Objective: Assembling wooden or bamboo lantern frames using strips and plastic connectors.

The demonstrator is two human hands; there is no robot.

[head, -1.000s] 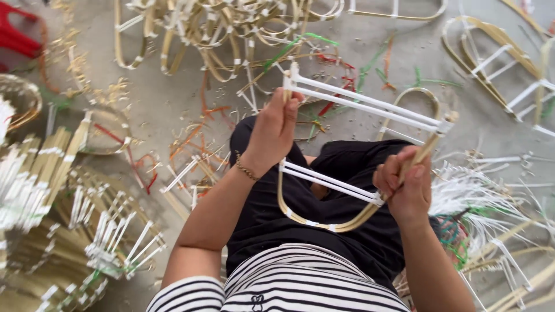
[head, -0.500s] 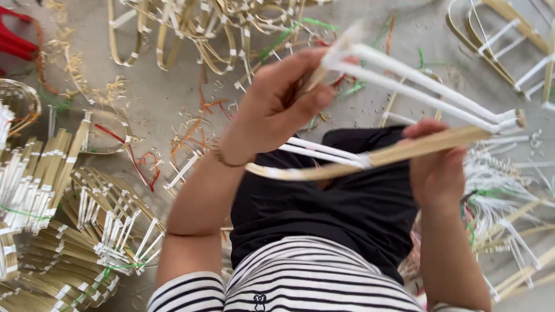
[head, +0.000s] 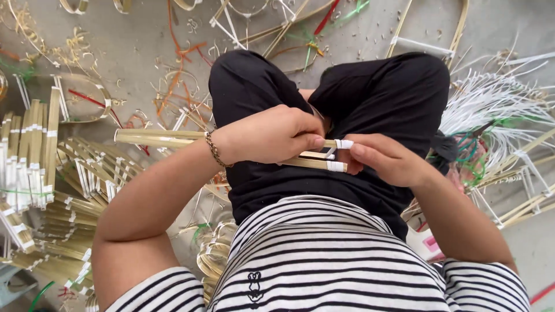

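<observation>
A bamboo frame (head: 312, 157) made of flat pale strips lies across the person's lap, held edge-on and roughly level, just above the black trousers (head: 376, 98). Its right end shows two strips, one above the other, each wrapped with a small white band. A long strip of the same frame sticks out to the left, past the wrist.

The left hand (head: 269, 136) is closed around the frame from above, fingers curled over the strips and thumb tip pressed near the upper white band. A thin bead bracelet (head: 215, 150) sits on that wrist. The right hand (head: 384, 159) is pinched shut on the banded end of the frame, its fingertips meeting the strips beside the left thumb.

Below the hands is a black-and-white striped shirt (head: 324, 260). The person sits on a grey concrete floor (head: 139, 46) scattered with shavings and coloured scraps. To the left lie stacks of finished bamboo pieces (head: 34, 156) with white bindings, and more curved frames just beside the left forearm. To the right, a bundle of thin white strips (head: 497, 98) fans out, with green cord tangled near it.
</observation>
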